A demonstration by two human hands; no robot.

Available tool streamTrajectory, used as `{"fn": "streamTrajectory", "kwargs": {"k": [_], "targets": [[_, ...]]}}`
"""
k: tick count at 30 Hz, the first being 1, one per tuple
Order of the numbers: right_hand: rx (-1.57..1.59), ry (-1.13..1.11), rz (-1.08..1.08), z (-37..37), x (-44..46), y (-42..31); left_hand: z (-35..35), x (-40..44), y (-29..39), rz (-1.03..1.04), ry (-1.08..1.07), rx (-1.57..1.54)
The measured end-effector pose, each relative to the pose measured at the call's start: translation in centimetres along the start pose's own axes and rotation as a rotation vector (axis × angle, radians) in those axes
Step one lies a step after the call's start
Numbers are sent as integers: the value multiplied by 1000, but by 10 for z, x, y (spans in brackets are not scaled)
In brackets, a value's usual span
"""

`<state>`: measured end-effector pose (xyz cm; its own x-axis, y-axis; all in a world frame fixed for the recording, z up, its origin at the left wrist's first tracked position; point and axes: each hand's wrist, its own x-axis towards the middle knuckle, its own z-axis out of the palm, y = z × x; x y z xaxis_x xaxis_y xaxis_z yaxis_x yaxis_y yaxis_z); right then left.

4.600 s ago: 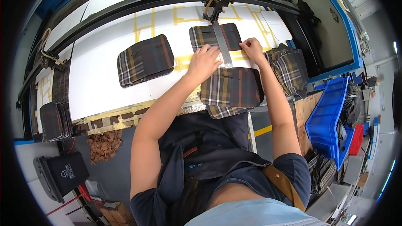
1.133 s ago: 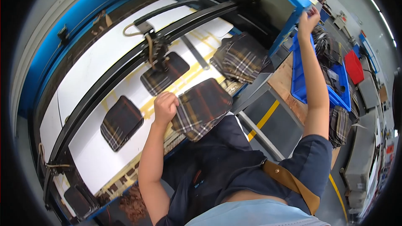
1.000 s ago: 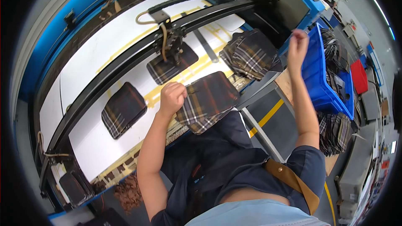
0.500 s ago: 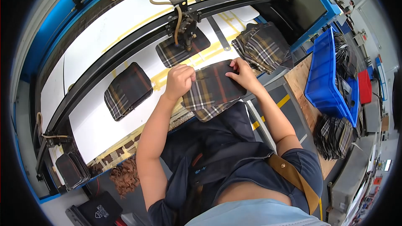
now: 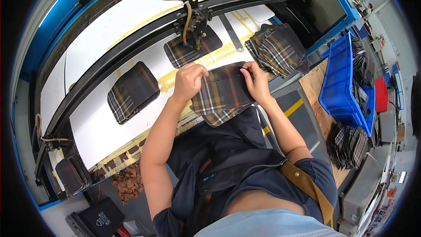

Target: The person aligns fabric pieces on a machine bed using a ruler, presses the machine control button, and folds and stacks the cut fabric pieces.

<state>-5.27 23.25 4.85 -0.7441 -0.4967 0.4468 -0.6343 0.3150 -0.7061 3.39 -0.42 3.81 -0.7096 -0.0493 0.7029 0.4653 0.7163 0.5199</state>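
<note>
My left hand pinches the upper left corner of a plaid fabric panel, dark with brown, white and red stripes. At the panel's upper right corner, my right hand grips the edge between thumb and fingers. Another plaid piece shows beneath its lower edge, near my lap. Beyond my hands, a plaid panel lies on the white bed, partly under the machine head. Left of my left hand rests a small stack of plaid panels.
A loose pile of plaid panels sits at the bed's right end. Further right are a blue crate and more stacked pieces on a wooden board. A black gantry rail spans the bed. Another stack stands at lower left.
My right thumb has drawn back toward the panel's upper right edge, its fingers closer together. My left hand has shifted slightly, still at the left corner. The camera view has moved a little.
</note>
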Motion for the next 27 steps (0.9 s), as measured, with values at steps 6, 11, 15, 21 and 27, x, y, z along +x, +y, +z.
{"fn": "streamTrajectory", "kwargs": {"k": [6, 11, 15, 21, 27], "targets": [[133, 99, 32, 9, -1, 9, 6, 8, 16, -160, 0, 29], [511, -106, 343, 19, 8, 55, 7, -8, -3, -511, -368, -6], [580, -149, 403, 15, 10, 56, 9, -8, -4, -534, -387, -15], [711, -169, 468, 9, 13, 49, 12, -11, -8, -458, -344, 7], [760, -163, 465, 11, 12, 53, 9, -5, -1, -528, -386, -1]]}}
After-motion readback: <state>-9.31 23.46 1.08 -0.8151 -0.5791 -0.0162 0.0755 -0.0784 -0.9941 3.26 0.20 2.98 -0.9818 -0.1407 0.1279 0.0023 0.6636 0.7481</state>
